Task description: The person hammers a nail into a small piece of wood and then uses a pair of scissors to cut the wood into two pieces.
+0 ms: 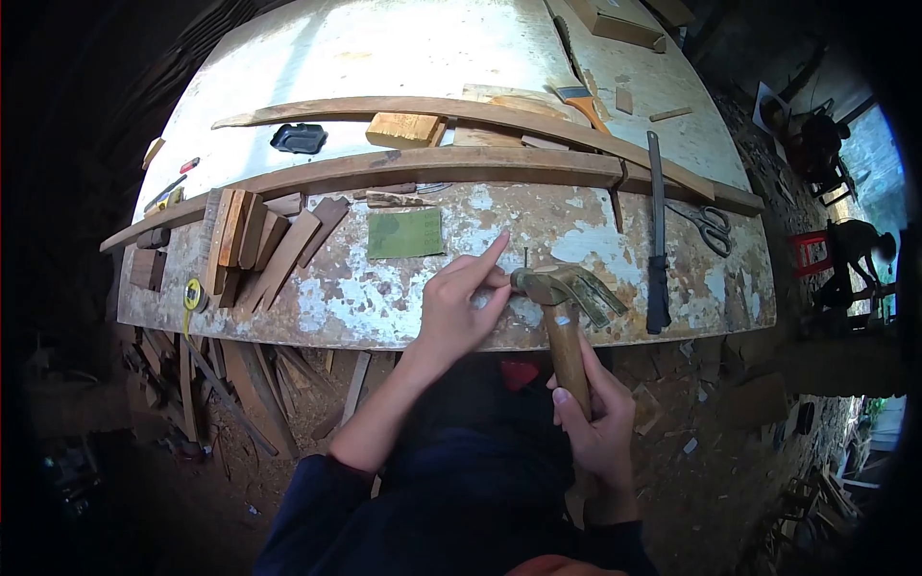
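Observation:
My right hand (597, 413) is wrapped round the wooden handle of a claw hammer (565, 350). The hammer's metal head is over the table's near edge, its claw pointing right. Left of the head is my left hand (463, 305), its index finger stretched out and the other fingers bent, the fingertips close to the hammer face. Whether they hold anything there is hidden. A thin nail (525, 257) stands upright just beyond the hammer head. A green sandpaper sheet (404, 233) lies flat beyond my left hand.
Long wooden strips (384, 169) cross the worn table (336, 312). Wood blocks (240, 230) and a tape measure (195, 295) are at left; a saw (658, 230), scissors (713, 230) and brush (583, 101) at right. A person (860, 254) is in the far right background.

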Demonstrator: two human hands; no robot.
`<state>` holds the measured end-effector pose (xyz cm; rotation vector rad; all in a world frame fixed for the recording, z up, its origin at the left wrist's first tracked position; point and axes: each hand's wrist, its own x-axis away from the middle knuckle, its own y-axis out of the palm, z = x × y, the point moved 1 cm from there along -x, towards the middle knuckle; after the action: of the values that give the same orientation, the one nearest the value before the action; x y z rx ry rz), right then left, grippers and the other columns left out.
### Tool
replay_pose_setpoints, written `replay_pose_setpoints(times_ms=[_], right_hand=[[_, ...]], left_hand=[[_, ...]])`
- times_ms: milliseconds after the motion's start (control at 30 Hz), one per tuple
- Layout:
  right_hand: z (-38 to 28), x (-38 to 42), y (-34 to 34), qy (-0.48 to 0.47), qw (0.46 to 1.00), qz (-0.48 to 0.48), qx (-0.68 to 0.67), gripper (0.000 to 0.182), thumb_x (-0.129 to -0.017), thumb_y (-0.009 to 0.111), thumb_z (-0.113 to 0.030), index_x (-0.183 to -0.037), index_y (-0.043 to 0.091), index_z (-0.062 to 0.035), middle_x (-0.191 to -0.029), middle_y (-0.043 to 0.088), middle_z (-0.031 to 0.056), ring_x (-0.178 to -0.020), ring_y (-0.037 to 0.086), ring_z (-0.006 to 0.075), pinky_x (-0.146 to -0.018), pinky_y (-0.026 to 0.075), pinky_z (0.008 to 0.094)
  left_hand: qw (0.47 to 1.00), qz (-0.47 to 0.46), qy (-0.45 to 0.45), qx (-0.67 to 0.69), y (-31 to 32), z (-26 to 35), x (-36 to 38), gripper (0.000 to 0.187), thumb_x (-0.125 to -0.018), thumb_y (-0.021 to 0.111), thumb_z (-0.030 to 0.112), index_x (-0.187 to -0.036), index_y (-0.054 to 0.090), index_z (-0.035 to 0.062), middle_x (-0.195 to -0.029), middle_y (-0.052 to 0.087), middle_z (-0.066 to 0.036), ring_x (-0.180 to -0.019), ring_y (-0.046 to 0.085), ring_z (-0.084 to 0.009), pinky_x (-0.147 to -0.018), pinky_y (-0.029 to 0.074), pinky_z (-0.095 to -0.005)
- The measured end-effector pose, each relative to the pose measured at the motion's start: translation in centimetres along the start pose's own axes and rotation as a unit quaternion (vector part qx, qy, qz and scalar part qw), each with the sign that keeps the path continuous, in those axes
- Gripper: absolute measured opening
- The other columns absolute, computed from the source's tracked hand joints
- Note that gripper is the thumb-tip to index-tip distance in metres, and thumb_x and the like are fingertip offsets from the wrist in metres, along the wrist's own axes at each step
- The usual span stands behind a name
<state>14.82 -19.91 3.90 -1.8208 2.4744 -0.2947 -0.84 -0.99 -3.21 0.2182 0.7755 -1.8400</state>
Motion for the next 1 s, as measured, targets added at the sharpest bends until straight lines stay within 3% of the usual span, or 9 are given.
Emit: replay_pose_setpoints(times_ms=[267,367,467,633,733,800,867,900,1000], right_hand=[[0.0,-0.2,0.3,-0.034,0.999,0.007,0.028,0.062,-0.1,0.072,0.0,-0.157,0.052,0.0128,-0.123,0.076,0.0234,-0.108,0.077,0.0239,-0.097,0.059,0.0358],[0.3,0.1,0.1,-0.05,0.998,0.014,0.021,0.063,-0.099,0.073,0.0,-0.157,0.052,0.0128,-0.115,0.078,0.0211,-0.104,0.077,0.0229,-0.095,0.06,0.0358],[-0.2,-0.4,0.1,-0.038,0.999,0.024,0.019,0.059,-0.098,0.073,0.0,-0.153,0.055,0.0139,-0.112,0.078,0.0202,-0.102,0.077,0.0231,-0.093,0.06,0.0355],[-0.1,0.7,-0.4,-0.161,0.985,0.026,0.05,0.069,-0.099,0.064,0.002,-0.165,0.045,0.0084,-0.104,0.072,0.0114,-0.073,0.064,0.0085,-0.063,0.054,0.024],[-0.3,0.7,-0.5,-0.168,0.984,0.027,0.057,0.06,-0.099,0.068,0.002,-0.156,0.052,0.0112,-0.103,0.074,0.0147,-0.079,0.068,0.0133,-0.07,0.055,0.0273],[0.7,0.0,-0.1,-0.11,0.992,0.022,0.054,0.044,-0.098,0.074,0.001,-0.138,0.064,0.0155,-0.105,0.076,0.0197,-0.094,0.075,0.0224,-0.085,0.059,0.0336],[0.5,-0.7,0.2,-0.09,0.99,0.021,0.11,0.049,-0.098,0.071,0.001,-0.143,0.059,0.0148,-0.103,0.075,0.0176,-0.085,0.071,0.0181,-0.077,0.057,0.0313],[0.6,-0.3,0.2,-0.107,0.987,0.027,0.118,0.057,-0.098,0.068,0.002,-0.152,0.054,0.0127,-0.101,0.074,0.0145,-0.078,0.068,0.0132,-0.07,0.055,0.0283],[-0.2,0.8,-0.1,-0.186,0.975,0.05,0.114,0.063,-0.099,0.065,0.001,-0.16,0.05,0.0116,-0.099,0.073,0.0118,-0.071,0.065,0.0095,-0.064,0.053,0.0262]], left_hand=[[1.0,-0.014,0.011,0.003,0.1,-0.1,-0.1,0.077,-0.082,0.081,-0.004,-0.156,0.064,0.0042,-0.095,0.077,-0.012,-0.085,0.076,-0.026,-0.082,0.061,-0.0364],[0.999,-0.009,0.044,-0.023,-0.1,0.6,-0.5,0.085,-0.082,0.086,-0.001,-0.161,0.058,0.0045,-0.101,0.078,-0.013,-0.092,0.075,-0.0289,-0.087,0.06,-0.039],[0.998,-0.044,0.019,-0.04,0.0,0.4,-0.3,0.095,-0.08,0.093,0.005,-0.166,0.051,0.0056,-0.105,0.078,-0.012,-0.098,0.073,-0.0302,-0.091,0.058,-0.0408],[0.999,-0.044,-0.001,-0.031,0.2,-0.6,-0.2,0.101,-0.078,0.097,0.01,-0.167,0.05,0.0073,-0.103,0.077,-0.01,-0.098,0.072,-0.0295,-0.094,0.057,-0.0411],[0.998,-0.046,-0.018,-0.031,0.0,-0.3,-0.1,0.102,-0.077,0.098,0.011,-0.167,0.05,0.0081,-0.103,0.077,-0.008,-0.098,0.071,-0.0289,-0.094,0.056,-0.0412],[0.998,-0.051,-0.025,-0.034,-0.1,-0.2,-0.3,0.102,-0.076,0.098,0.011,-0.166,0.051,0.0082,-0.104,0.078,-0.008,-0.098,0.071,-0.0286,-0.095,0.056,-0.0412],[0.998,-0.051,-0.031,-0.036,-0.1,-0.4,-0.1,0.102,-0.075,0.098,0.011,-0.166,0.051,0.0079,-0.103,0.079,-0.007,-0.098,0.071,-0.0284,-0.095,0.056,-0.0412],[0.998,-0.05,-0.027,-0.033,0.0,-0.4,-0.1,0.102,-0.075,0.098,0.01,-0.166,0.051,0.0078,-0.103,0.08,-0.007,-0.098,0.071,-0.0282,-0.095,0.056,-0.0411],[0.998,-0.043,-0.024,-0.03,0.1,-0.5,-0.1,0.102,-0.075,0.098,0.01,-0.166,0.052,0.0075,-0.102,0.081,-0.006,-0.098,0.071,-0.0278,-0.096,0.055,-0.0408]])
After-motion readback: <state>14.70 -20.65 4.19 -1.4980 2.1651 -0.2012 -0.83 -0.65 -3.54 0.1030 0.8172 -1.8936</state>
